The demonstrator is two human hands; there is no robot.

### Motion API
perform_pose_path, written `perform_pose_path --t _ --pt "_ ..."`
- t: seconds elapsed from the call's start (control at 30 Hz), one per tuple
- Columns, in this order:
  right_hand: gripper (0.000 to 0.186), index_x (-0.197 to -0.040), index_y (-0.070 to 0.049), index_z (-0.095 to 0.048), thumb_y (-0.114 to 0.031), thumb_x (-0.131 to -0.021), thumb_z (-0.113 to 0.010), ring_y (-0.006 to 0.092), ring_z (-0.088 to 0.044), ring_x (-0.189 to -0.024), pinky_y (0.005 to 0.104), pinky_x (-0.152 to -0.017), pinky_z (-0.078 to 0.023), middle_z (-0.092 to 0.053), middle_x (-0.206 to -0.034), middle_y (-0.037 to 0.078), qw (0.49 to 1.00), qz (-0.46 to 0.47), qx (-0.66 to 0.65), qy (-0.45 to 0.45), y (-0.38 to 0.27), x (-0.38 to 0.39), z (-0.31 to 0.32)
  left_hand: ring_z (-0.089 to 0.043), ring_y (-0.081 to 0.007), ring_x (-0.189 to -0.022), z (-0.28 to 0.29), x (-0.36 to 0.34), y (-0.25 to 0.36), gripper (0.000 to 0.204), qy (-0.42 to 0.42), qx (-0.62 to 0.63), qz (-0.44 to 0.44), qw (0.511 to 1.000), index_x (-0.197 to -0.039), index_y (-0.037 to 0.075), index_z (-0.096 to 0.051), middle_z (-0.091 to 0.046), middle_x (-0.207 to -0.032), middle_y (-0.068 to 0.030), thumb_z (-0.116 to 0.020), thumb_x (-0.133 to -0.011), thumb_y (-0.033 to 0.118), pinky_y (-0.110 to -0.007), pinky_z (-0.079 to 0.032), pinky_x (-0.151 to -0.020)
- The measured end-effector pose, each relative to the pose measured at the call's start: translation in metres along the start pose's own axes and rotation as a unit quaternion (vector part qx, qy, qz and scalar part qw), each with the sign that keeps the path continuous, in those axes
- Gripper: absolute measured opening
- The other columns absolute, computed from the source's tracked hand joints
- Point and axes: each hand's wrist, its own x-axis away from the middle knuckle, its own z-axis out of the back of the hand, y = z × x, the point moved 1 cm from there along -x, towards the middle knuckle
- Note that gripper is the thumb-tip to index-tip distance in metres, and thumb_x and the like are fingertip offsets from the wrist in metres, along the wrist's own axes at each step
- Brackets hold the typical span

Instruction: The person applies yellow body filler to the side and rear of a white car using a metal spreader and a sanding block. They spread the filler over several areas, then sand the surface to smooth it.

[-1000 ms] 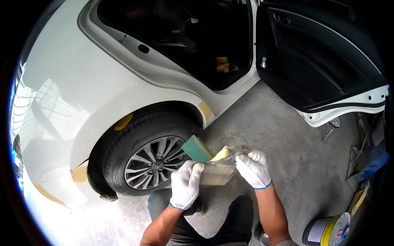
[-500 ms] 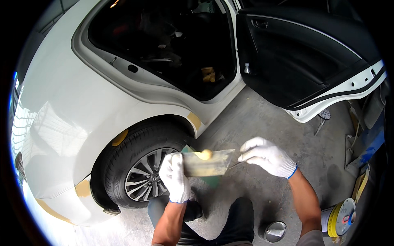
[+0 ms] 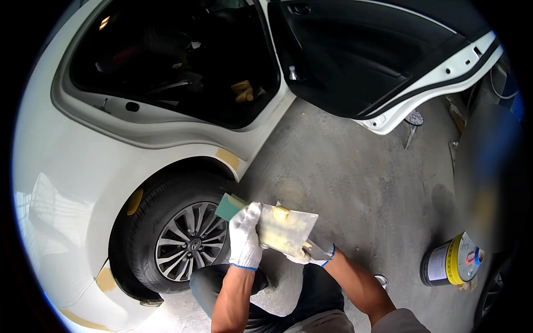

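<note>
My left hand (image 3: 245,236), in a white knit glove, is closed on a flat metal putty board (image 3: 288,228) with a pale smeared face. A yellow lump of putty (image 3: 281,213) sits near the board's upper edge. A green flat spreader (image 3: 229,206) sticks out on the far side of the same hand. At the board's lower right corner is my gloved right hand (image 3: 298,257), partly hidden by the board. It is closed on a putty knife (image 3: 318,253), whose grey blade lies across the glove near the blue cuff.
A white car body (image 3: 83,166) with its rear wheel (image 3: 194,244) stands at left, tan filler patches (image 3: 105,279) around the wheel arch. Its open rear door (image 3: 372,61) reaches across the upper right. A yellow-banded bucket (image 3: 452,261) and a small tin (image 3: 381,281) stand on the floor at right.
My right hand has moved left and down, from beside the board's right end to its lower corner. The board now shows more of its face. The whole view has shifted.
</note>
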Motion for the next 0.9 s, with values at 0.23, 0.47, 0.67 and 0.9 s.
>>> perform_pose_path --t 0.23,0.47,0.67,0.9 --pt "0.020 -0.107 -0.006 -0.063 -0.025 -0.101 -0.059 0.0129 -0.063 -0.092 0.0298 -0.084 -0.051 -0.066 -0.100 0.002 0.823 0.034 -0.236 0.515 0.012 0.136 0.020 -0.059 -0.0148 -0.091 -0.020 0.022 -0.103 0.031 -0.050 -0.112 0.117 0.985 -0.109 0.003 -0.063 -0.064 -0.099 -0.0063 -0.056 -0.101 0.032 -0.031 -0.048 -0.081" --pt "0.026 -0.122 -0.014 -0.059 -0.028 -0.101 -0.059 0.0197 -0.062 -0.107 0.0399 -0.092 -0.051 -0.063 -0.117 0.004 0.701 0.035 -0.327 0.632 0.088 0.326 0.040 -0.062 -0.0409 -0.103 -0.037 0.104 -0.288 0.045 -0.394 -0.461 0.167 0.777 -0.105 0.002 -0.064 -0.066 -0.104 -0.0249 -0.049 -0.095 0.043 -0.048 -0.046 -0.087" --pt "0.027 -0.120 -0.006 -0.064 -0.023 -0.101 -0.055 0.0077 -0.062 -0.082 0.0273 -0.074 -0.053 -0.067 -0.099 0.000 0.708 -0.066 -0.150 0.687 0.149 0.447 0.086 -0.067 -0.0413 -0.092 -0.058 0.179 -0.389 0.052 -0.540 -0.545 0.223 0.601 -0.096 0.002 -0.069 -0.069 -0.094 -0.0245 -0.048 -0.092 0.050 -0.050 -0.050 -0.080" --pt "0.031 -0.117 -0.003 -0.070 -0.022 -0.093 -0.062 0.0203 -0.069 -0.092 0.0336 -0.083 -0.053 -0.075 -0.097 0.010 0.652 -0.202 0.249 0.687 0.161 0.437 0.162 -0.067 -0.0404 -0.090 -0.038 0.172 -0.398 0.045 -0.617 -0.522 0.053 0.586 -0.102 0.003 -0.069 -0.070 -0.100 -0.0217 -0.051 -0.097 0.044 -0.050 -0.050 -0.081"
